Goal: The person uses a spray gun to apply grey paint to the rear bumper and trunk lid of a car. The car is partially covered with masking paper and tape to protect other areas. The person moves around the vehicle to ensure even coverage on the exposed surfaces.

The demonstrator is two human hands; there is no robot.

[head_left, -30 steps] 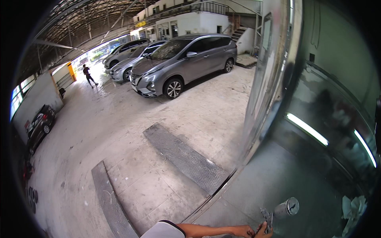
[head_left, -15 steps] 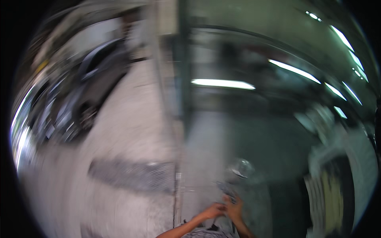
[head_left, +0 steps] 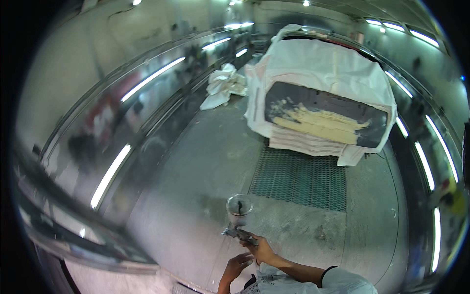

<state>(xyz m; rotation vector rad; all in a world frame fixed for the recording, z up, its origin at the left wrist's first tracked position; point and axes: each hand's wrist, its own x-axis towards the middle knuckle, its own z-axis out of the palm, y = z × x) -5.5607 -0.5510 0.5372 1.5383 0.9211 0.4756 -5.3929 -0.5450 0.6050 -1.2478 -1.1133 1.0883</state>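
Observation:
A spray gun (head_left: 241, 236) with a clear round cup (head_left: 239, 211) on top is held upright at the lower middle. My right hand (head_left: 262, 249) is wrapped around its grip, with the cup standing above the gun body. The cup has something dark inside. Just below and to the left of the grip is my left hand (head_left: 238, 263), its fingers loosely stretched toward the right wrist and nothing visible in them. Ahead stands a vehicle under a white cover (head_left: 323, 61); its uncovered dark panel (head_left: 338, 105) carries smeared yellowish filler (head_left: 313, 125).
A metal floor grating (head_left: 298, 179) runs under the vehicle's near end. Crumpled white sheeting (head_left: 224, 88) lies by the left wall. Bright tube lights (head_left: 111, 176) line both side walls. A door frame edge (head_left: 88, 250) crosses the lower left, and a thin hose or cable (head_left: 397, 210) lies on the floor at right.
My view has swung right, from the doorway and a parked car outside to the covered vehicle inside. The spray gun stays in my right hand; my left hand now sits lower, beside it.

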